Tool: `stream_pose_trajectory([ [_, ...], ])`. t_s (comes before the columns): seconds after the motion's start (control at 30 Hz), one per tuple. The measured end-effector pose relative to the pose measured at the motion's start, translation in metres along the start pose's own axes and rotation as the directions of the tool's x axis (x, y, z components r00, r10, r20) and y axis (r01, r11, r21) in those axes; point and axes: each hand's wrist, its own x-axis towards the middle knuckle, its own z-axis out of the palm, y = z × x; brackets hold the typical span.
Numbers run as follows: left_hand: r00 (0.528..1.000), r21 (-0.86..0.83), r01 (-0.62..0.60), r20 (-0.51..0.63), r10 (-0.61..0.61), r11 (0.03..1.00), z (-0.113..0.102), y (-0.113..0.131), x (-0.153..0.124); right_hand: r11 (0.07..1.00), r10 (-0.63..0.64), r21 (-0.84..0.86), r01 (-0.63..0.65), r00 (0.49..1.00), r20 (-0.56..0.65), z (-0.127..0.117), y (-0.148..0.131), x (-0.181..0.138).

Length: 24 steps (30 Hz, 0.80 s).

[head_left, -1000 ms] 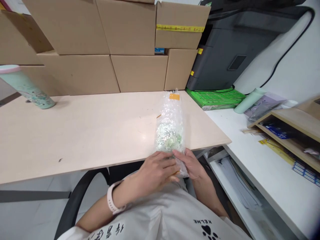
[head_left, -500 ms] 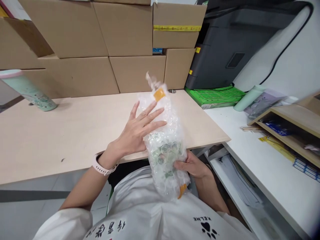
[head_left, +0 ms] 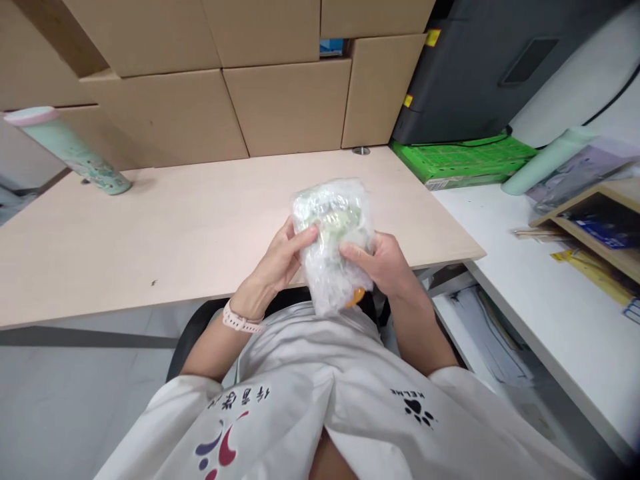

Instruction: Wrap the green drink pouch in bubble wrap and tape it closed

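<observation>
A bubble-wrapped package [head_left: 333, 260] is held between my two hands, just over the near edge of the table. Something green shows blurred through the clear wrap, and a piece of orange tape sits at its lower right corner. My left hand [head_left: 286, 257] grips the left side, thumb on top and fingers behind. On the right side, my right hand [head_left: 380, 263] has its thumb pressed on the front, its fingers hidden underneath. What is inside the wrap cannot be made out.
Cardboard boxes [head_left: 295, 110] are stacked along the back of the wooden table [head_left: 200, 227]. A mint tumbler [head_left: 85, 160] stands at the left. At the right are a dark machine [head_left: 480, 73], a green box [head_left: 460, 160] and a white side desk [head_left: 540, 287] with a wooden organiser [head_left: 600, 200].
My left hand has gone from lying spread over the package to gripping its left side. The package now looks shorter, its upper end with orange tape out of sight. The view has tilted down.
</observation>
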Motion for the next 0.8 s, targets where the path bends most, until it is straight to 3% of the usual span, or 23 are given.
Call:
stream_pose_trajectory([
  [0.07, 0.997, -0.035, 0.024, -0.072, -0.027, 0.999, -0.01, -0.008, 0.017, 0.974, -0.075, -0.22, 0.059, 0.995, -0.064, 0.0, 0.002, 0.023],
  [0.13, 0.993, 0.001, 0.023, -0.118, -0.023, 1.0, -0.022, -0.016, 0.033, 0.865, -0.162, -0.497, 0.073, 0.977, -0.137, -0.001, 0.008, 0.042],
  [0.2, 0.981, 0.159, -0.015, -0.189, 0.045, 0.987, -0.031, -0.021, 0.042, 0.719, -0.29, -0.687, 0.106, 0.944, -0.157, -0.001, 0.012, 0.054],
  [0.23, 0.967, 0.29, -0.04, -0.228, 0.109, 0.956, -0.033, -0.022, 0.044, 0.648, -0.351, -0.746, 0.155, 0.929, -0.112, 0.0, 0.014, 0.058],
  [0.27, 0.947, 0.445, -0.066, -0.253, 0.196, 0.893, -0.034, -0.022, 0.043, 0.58, -0.396, -0.784, 0.224, 0.918, -0.031, 0.001, 0.015, 0.06],
  [0.33, 0.903, 0.746, -0.107, -0.203, 0.378, 0.657, -0.03, -0.022, 0.038, 0.456, -0.409, -0.808, 0.373, 0.894, 0.182, 0.005, 0.016, 0.061],
  [0.37, 0.893, 0.852, -0.124, -0.128, 0.432, 0.509, -0.028, -0.022, 0.033, 0.409, -0.382, -0.807, 0.425, 0.883, 0.272, 0.008, 0.017, 0.062],
  [0.43, 0.908, 0.955, -0.164, 0.048, 0.417, 0.247, -0.023, -0.025, 0.025, 0.349, -0.305, -0.814, 0.464, 0.878, 0.369, 0.011, 0.019, 0.065],
  [0.5, 0.941, 0.979, -0.183, 0.149, 0.303, 0.089, -0.021, -0.032, 0.018, 0.32, -0.232, -0.829, 0.459, 0.886, 0.401, 0.013, 0.024, 0.07],
  [0.6, 0.97, 0.987, -0.159, 0.16, 0.18, -0.021, -0.024, -0.044, 0.016, 0.329, -0.168, -0.829, 0.452, 0.892, 0.419, 0.012, 0.033, 0.077],
  [0.7, 0.978, 0.985, -0.166, 0.17, 0.124, -0.043, -0.029, -0.048, 0.019, 0.38, -0.127, -0.81, 0.446, 0.893, 0.432, 0.008, 0.039, 0.082],
  [0.8, 0.976, 0.979, -0.2, 0.195, 0.098, 0.034, -0.032, -0.045, 0.023, 0.435, -0.108, -0.789, 0.433, 0.896, 0.431, 0.006, 0.042, 0.086],
])
